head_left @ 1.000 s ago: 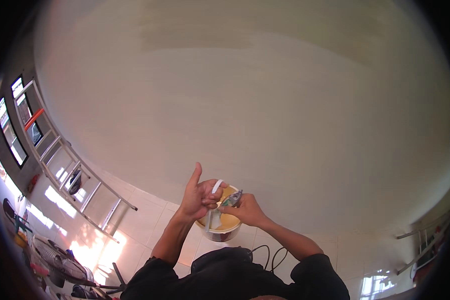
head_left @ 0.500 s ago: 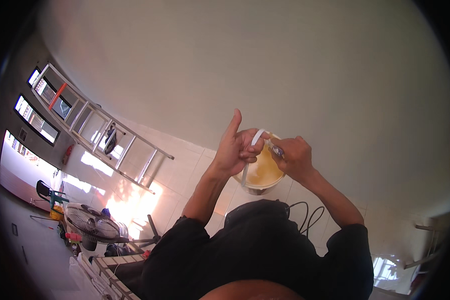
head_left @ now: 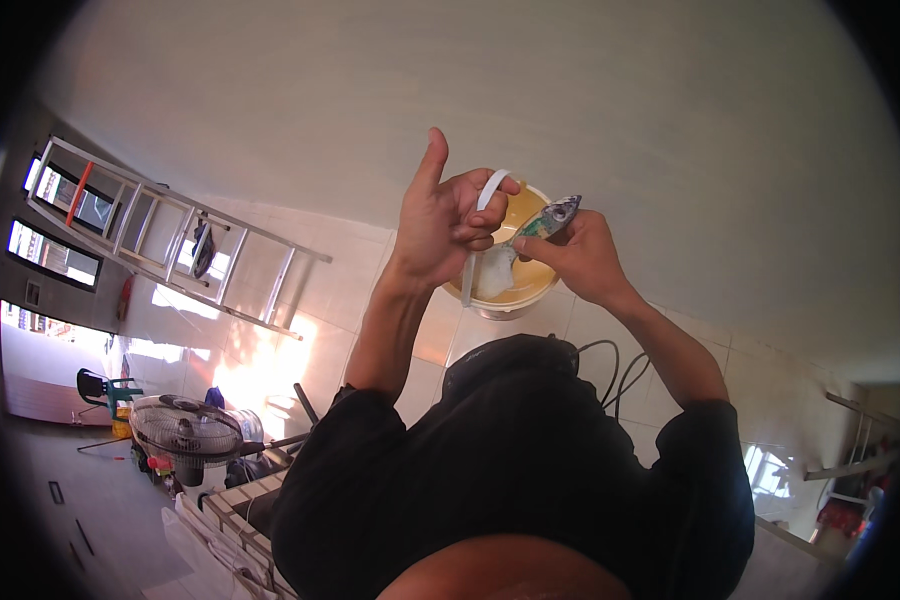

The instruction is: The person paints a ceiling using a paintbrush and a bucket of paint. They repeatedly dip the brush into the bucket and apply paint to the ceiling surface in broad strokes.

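My left hand (head_left: 450,215) has its fingers hooked round the white strap handle (head_left: 492,188) of a bucket, its thumb sticking up. Inside, the round bucket (head_left: 542,290) is cream-yellow, and it hangs below both hands. Between the thumb and fingers of my right hand (head_left: 582,255) is a paintbrush (head_left: 548,220), tilted, with a green and grey stained handle. The handle's end points up and away from me. Its lower end reaches into the bucket, where a white patch shows; bristles and paint there are hard to tell apart.
A plain pale wall (head_left: 610,110) rises ahead. An aluminium ladder (head_left: 170,235) stands at the left on the tiled floor (head_left: 345,265). Nearer on the left are a fan (head_left: 185,430), a green chair (head_left: 120,388) and a slatted rack (head_left: 235,525). A black cable (head_left: 630,385) loops at my right.
Both hands and the bucket appear higher in view. My right hand has turned, so the brush's stained handle now shows. The left hand keeps its hold on the bucket handle.
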Demonstrator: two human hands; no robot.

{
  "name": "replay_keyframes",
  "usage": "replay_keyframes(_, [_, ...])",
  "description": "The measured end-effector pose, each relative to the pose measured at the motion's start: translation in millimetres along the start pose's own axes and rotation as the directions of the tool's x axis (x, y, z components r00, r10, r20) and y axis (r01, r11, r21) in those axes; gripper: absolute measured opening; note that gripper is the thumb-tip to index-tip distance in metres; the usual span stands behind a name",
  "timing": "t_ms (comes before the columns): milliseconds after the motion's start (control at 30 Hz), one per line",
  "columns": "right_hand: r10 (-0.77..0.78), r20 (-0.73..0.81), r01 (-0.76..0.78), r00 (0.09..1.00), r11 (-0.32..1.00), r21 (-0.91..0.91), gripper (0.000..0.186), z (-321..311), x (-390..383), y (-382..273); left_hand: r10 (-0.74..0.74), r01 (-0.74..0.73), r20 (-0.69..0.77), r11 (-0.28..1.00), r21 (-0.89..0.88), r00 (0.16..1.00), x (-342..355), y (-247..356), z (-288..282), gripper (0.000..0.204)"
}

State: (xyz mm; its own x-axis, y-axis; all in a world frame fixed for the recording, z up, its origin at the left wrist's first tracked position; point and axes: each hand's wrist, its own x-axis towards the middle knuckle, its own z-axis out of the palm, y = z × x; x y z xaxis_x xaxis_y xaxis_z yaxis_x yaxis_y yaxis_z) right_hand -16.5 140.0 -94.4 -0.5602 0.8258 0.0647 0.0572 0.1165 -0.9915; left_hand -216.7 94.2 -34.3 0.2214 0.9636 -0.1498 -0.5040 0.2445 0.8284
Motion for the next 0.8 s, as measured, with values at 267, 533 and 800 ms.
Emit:
replay_keyframes(267, [-0.288, -0.130, 0.215, 0.949, 0.891, -0.400, 0.014, -6.7, 9.5, 9.4, -0.036, 0.036, -0.013, 0.999, -0.024, 0.999, 0.5, -3.5, -1.2, 0.097])
replay_keyframes(533, [-0.499, -0.249, 0.336, 0.830, 0.804, -0.491, 0.013, -34.3, -11.4, -11.9, 0.022, -0.017, 0.039, 0.993, -0.121, 0.999, 6.0, -6.2, -9.5, 0.098])
replay_keyframes(800, [-0.582, -0.673, 0.613, 0.457, 0.754, -0.236, 0.009, -173.5, 7.8, -108.1, 0.098, -0.099, -0.016, 0.987, -0.128, 0.995, -4.4, -8.7, 0.9, 0.095])
